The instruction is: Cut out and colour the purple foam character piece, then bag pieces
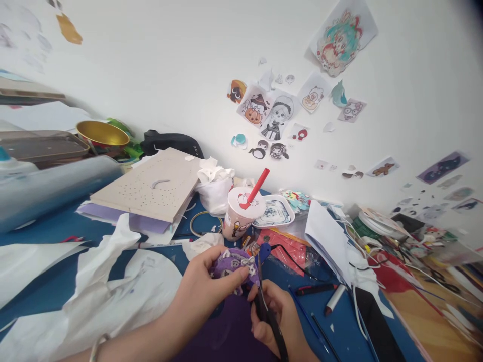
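In my left hand is a small purple patterned piece with white and grey figures, pinched between thumb and fingers. Whether it is paper or cloth I cannot tell. My right hand grips a pair of scissors with dark handles. Their blades point up and away from me, at the right edge of the purple piece. Part of the scissors is hidden by my fingers. Just beyond both hands stands a drink cup with a white lid and a red straw.
Crumpled white paper spreads over the blue tabletop at left, below a grey board. A white tray sits behind the cup. Pens, a marker and white cables lie at right. Behind rises a wall with drawings.
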Motion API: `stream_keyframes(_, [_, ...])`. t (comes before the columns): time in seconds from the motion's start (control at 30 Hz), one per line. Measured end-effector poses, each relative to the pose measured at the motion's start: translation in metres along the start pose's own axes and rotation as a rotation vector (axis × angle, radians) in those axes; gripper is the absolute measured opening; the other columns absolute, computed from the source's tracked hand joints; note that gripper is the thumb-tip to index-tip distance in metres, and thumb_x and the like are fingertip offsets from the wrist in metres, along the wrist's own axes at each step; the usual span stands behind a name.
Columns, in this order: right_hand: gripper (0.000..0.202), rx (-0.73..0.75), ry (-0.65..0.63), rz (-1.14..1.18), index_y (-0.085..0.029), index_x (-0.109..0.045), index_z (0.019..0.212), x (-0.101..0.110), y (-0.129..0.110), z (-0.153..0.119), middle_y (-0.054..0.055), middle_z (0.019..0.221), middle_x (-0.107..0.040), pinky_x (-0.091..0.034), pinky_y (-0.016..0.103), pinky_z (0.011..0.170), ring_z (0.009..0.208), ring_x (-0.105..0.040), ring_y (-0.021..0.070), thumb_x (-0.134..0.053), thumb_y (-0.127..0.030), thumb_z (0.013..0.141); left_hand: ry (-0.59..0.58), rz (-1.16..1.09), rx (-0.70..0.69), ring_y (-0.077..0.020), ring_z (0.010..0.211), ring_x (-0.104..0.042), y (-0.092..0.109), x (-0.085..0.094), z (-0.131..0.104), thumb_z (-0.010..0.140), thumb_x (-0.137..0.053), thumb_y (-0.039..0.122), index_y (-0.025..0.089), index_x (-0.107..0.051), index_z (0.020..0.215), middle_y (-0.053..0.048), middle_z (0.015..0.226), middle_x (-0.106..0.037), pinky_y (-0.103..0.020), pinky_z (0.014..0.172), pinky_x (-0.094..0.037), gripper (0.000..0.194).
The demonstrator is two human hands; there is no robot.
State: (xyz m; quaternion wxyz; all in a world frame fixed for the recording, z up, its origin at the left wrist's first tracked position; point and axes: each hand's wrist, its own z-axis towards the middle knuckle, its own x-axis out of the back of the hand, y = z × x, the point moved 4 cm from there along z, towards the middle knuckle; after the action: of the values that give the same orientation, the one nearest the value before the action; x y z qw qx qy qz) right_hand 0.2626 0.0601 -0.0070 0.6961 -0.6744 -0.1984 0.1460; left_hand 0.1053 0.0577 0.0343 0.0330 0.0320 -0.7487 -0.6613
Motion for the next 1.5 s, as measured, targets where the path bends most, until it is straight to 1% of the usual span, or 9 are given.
stream_keyframes(0.2, [0.066,-0.004,0.020,-0.003,-0.017,-0.051,0.079,0.001,0.003,0.002,-0.005,0.052,-0.048,-0.025,0.019,0.047,0.046,-0.035,0.0059,-0.070,-0.072,0.048,-0.010,-0.006,0.003,-0.0137,0.055,-0.054,0.005,0.000,0.001,0.066,-0.067,0.038,0.016,-0.061,0.073,0.002,0.058,-0.060,-0.022,0.052,-0.039,0.024])
stream_keyframes(0.43, [0.073,-0.055,-0.095,0.010,-0.017,-0.051,0.089,-0.001,-0.009,0.000,-0.003,0.063,-0.051,-0.030,0.021,0.052,0.055,-0.041,0.0083,-0.065,-0.076,0.049,-0.027,0.065,-0.017,-0.0130,0.055,-0.054,0.005,0.000,0.002,0.065,-0.066,0.035,0.017,-0.060,0.071,0.003,0.060,-0.059,-0.022,0.052,-0.040,0.020])
stream_keyframes(0.53, [0.071,-0.059,-0.111,-0.005,-0.017,-0.050,0.088,-0.002,-0.011,0.000,-0.003,0.062,-0.050,-0.029,0.021,0.051,0.054,-0.040,0.0082,-0.064,-0.076,0.052,-0.033,0.090,-0.023,-0.0132,0.055,-0.054,0.006,-0.001,0.002,0.065,-0.066,0.035,0.017,-0.059,0.071,0.003,0.059,-0.059,-0.022,0.051,-0.039,0.019])
stream_keyframes(0.73, [0.069,-0.057,-0.044,0.008,-0.018,-0.050,0.084,0.001,-0.005,0.000,-0.004,0.057,-0.048,-0.029,0.021,0.049,0.051,-0.038,0.0078,-0.068,-0.074,0.049,-0.019,0.058,-0.017,-0.0132,0.053,-0.053,0.007,-0.001,0.001,0.064,-0.066,0.036,0.018,-0.058,0.068,0.003,0.057,-0.058,-0.022,0.049,-0.038,0.021])
stream_keyframes(0.87, [0.070,-0.058,0.005,0.018,-0.018,-0.050,0.081,0.001,-0.004,-0.001,-0.005,0.055,-0.048,-0.027,0.020,0.048,0.049,-0.037,0.0071,-0.070,-0.074,0.045,-0.011,0.044,-0.028,-0.0144,0.055,-0.055,0.007,-0.001,0.000,0.064,-0.066,0.037,0.017,-0.060,0.071,0.002,0.060,-0.060,-0.023,0.052,-0.040,0.022])
stream_keyframes(1.07, [0.070,-0.039,0.052,-0.004,-0.017,-0.050,0.077,0.002,0.002,0.000,-0.006,0.050,-0.047,-0.024,0.020,0.045,0.046,-0.034,0.0060,-0.072,-0.074,0.041,-0.018,0.036,-0.032,-0.0136,0.055,-0.053,0.005,0.000,-0.001,0.064,-0.067,0.038,0.018,-0.060,0.071,0.002,0.061,-0.060,-0.023,0.052,-0.040,0.023])
stream_keyframes(1.2, [0.069,-0.023,0.037,-0.027,-0.017,-0.050,0.077,0.003,0.001,0.001,-0.007,0.049,-0.046,-0.024,0.020,0.045,0.045,-0.032,0.0060,-0.071,-0.073,0.043,-0.024,0.041,-0.027,-0.0133,0.055,-0.053,0.007,0.000,0.000,0.065,-0.067,0.038,0.017,-0.059,0.072,0.003,0.061,-0.059,-0.022,0.052,-0.039,0.023])
stream_keyframes(1.37, [0.075,-0.036,-0.013,-0.030,-0.017,-0.050,0.088,0.001,-0.009,-0.001,-0.003,0.060,-0.050,-0.028,0.021,0.050,0.053,-0.039,0.0091,-0.065,-0.078,0.047,-0.065,0.064,-0.011,-0.0130,0.055,-0.053,0.011,-0.002,-0.001,0.065,-0.066,0.034,0.017,-0.059,0.069,0.003,0.058,-0.058,-0.022,0.051,-0.037,0.019])
stream_keyframes(1.5, [0.078,-0.025,-0.064,-0.085,-0.017,-0.051,0.093,0.001,-0.017,-0.002,-0.001,0.064,-0.050,-0.028,0.022,0.052,0.057,-0.040,0.0107,-0.062,-0.080,0.048,-0.070,0.085,-0.002,-0.0135,0.054,-0.053,0.011,-0.003,-0.002,0.064,-0.066,0.033,0.017,-0.059,0.069,0.003,0.057,-0.058,-0.022,0.050,-0.037,0.018])
